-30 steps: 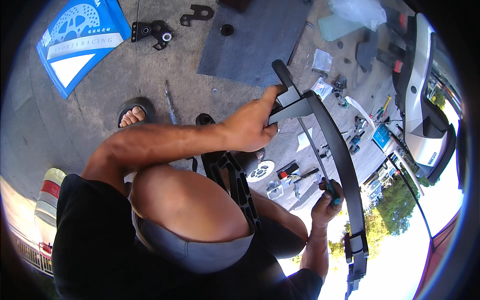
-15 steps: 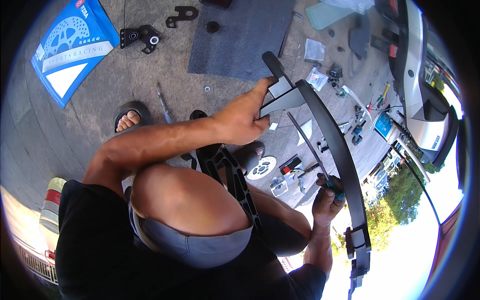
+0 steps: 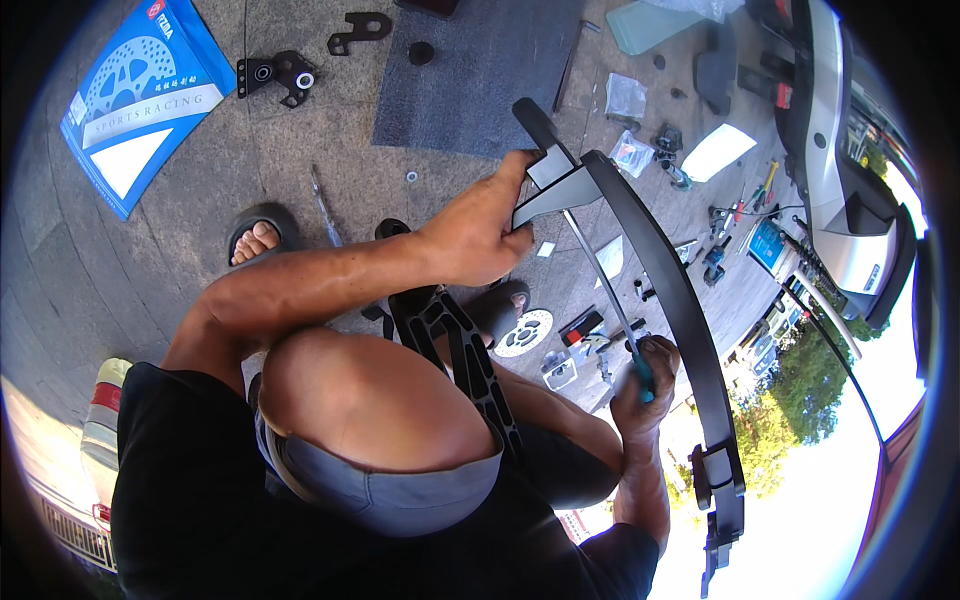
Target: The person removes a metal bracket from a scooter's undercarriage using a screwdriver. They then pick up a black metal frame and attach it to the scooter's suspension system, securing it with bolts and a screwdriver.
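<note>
My left hand (image 3: pixel 478 232) grips the upper end of a long curved black fender (image 3: pixel 668 290), at its grey bracket (image 3: pixel 556 186). My right hand (image 3: pixel 643 378) holds a long screwdriver (image 3: pixel 598 285) by its teal handle, with the metal shaft running up to the bracket. The fender arcs from the bracket down to the lower right. A black frame part (image 3: pixel 462 360) rests against my raised knee, beneath my left forearm.
A dark mat (image 3: pixel 470 80) lies on the paved ground ahead, with a blue box (image 3: pixel 140 100) and black brackets (image 3: pixel 282 74) to its left. A brake disc (image 3: pixel 526 332), small bags and tools are scattered at right. A grey scooter body (image 3: pixel 850 200) stands far right.
The view has shifted slightly. My left hand stays on the fender's bracket and my right hand keeps the screwdriver against it, with the fender end a little higher in view.
</note>
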The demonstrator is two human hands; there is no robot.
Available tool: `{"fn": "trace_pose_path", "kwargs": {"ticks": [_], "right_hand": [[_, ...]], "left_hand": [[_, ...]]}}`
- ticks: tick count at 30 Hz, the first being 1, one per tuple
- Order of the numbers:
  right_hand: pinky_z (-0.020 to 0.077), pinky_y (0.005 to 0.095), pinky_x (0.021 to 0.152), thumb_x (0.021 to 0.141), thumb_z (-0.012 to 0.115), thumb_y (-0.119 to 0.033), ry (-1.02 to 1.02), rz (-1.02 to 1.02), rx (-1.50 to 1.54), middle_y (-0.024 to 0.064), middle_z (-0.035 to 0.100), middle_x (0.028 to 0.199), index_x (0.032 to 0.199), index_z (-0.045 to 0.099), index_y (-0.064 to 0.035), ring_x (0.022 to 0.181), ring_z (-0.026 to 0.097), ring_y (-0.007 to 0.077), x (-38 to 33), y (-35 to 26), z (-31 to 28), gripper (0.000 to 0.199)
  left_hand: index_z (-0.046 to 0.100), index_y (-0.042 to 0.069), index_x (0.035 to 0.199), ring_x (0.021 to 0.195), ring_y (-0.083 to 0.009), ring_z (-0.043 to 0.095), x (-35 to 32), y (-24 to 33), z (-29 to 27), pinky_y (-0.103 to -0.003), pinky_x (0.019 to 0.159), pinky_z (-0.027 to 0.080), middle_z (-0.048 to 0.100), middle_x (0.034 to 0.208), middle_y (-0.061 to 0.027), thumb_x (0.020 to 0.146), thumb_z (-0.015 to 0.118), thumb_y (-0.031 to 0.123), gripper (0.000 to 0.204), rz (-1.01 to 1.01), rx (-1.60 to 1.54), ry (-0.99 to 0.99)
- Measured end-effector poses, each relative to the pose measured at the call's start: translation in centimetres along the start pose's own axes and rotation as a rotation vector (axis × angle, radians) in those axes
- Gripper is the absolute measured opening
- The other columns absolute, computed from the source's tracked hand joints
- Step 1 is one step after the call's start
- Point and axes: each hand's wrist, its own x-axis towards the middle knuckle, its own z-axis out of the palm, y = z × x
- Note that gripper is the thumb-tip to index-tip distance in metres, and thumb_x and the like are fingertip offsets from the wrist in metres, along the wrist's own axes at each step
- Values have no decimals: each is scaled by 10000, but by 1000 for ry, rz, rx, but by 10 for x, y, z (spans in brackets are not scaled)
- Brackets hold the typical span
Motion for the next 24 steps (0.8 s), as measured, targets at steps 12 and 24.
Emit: {"fn": "trace_pose_path", "kwargs": {"ticks": [12,24], "right_hand": [[346,417,1049,1009,432,-264,-7,369,142,230,471,1320,1314,387,58,1232,471,344,-7,-29,-2,446],[461,355,772,975,528,-374,173,290,81,165,553,901,958,456,-1,882,586,293,10,-30,5,380]], "left_hand": [[232,-35,1363,989,-374,609,-2,-2,0,-407,844,482,564,1031,-289,846,573,40,625,6,-13,13],[192,-66,1395,710,-339,613,-3,3,-3,-423,644,481,575,834,-239,835,585,76,699,43,51,27]]}}
